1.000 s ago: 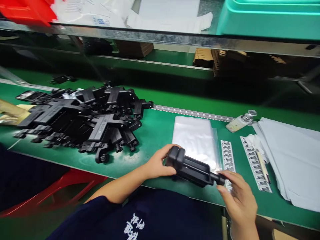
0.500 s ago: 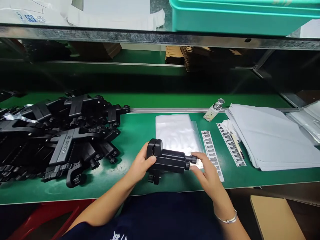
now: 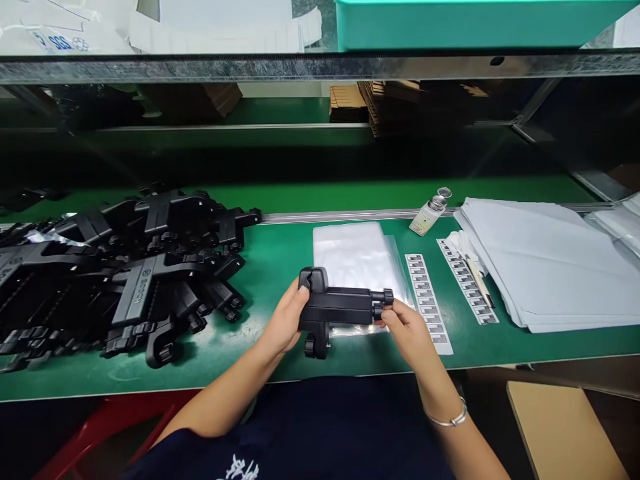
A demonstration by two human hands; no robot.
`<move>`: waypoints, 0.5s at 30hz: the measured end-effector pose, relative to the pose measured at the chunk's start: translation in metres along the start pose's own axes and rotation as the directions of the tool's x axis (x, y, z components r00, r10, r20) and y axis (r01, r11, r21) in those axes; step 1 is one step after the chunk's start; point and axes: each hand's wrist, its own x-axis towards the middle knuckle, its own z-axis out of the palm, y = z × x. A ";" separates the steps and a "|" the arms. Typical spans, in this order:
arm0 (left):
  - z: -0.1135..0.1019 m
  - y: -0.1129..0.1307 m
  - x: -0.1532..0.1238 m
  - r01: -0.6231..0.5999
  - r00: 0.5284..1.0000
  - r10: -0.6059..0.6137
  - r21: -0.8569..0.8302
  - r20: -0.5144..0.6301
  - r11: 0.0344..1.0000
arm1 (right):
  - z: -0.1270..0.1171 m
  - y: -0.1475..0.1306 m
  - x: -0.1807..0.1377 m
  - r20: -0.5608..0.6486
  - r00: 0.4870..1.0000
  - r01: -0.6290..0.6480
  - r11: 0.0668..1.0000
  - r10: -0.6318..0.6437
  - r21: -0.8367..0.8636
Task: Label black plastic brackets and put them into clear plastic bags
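While the left hand (image 3: 286,320) is gripping the black bracket (image 3: 340,308) at its left end, its thumb lying along the near face and its other fingers mostly hiding behind, the right hand (image 3: 413,337) is pinching that same bracket at the opposite end. Thumb and forefinger are meeting at the lower knob (image 3: 378,311); how hard they are pressing, I cannot tell. An upper knob (image 3: 389,297) is jutting out just above those fingertips. So the bracket is spanning the space between both sets of fingers, over the near part of the green bench (image 3: 273,280), and partly covering the clear bags (image 3: 350,250) beyond them.

To my mind, the left fingers should be doing the steadying, gripping the body squarely so it isn't rolling, while the right fingertips should be working lightly, feeling for resistance rather than forcing the knob.

Just right of the right fingers, a label strip (image 3: 427,303) is lying flat; farther right, a pen-like tool (image 3: 477,277) is resting along a second strip (image 3: 463,283), beside white sheets (image 3: 555,267). Beyond the right fingers, a small bottle (image 3: 427,217) is sitting toward the back. Left of the left fingers, a pile of similar brackets (image 3: 134,297) is spreading across the bench.
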 end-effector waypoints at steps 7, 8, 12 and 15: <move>0.005 -0.001 0.003 -0.029 0.999 0.028 -0.040 -0.025 0.999 | 0.009 -0.006 0.005 -0.014 0.999 0.031 0.981 -0.029 0.192; 0.005 -0.001 0.003 -0.045 0.999 0.045 -0.030 -0.021 0.999 | 0.009 -0.004 0.006 -0.013 0.999 0.031 0.977 -0.029 0.210; 0.004 -0.001 0.004 -0.108 0.994 0.107 0.037 0.021 0.993 | 0.009 0.006 0.008 -0.055 0.998 0.009 0.983 0.001 0.181; 0.003 0.000 0.004 -0.110 0.992 0.107 0.049 0.061 0.993 | 0.010 0.012 0.007 -0.061 0.998 0.005 0.981 0.008 0.195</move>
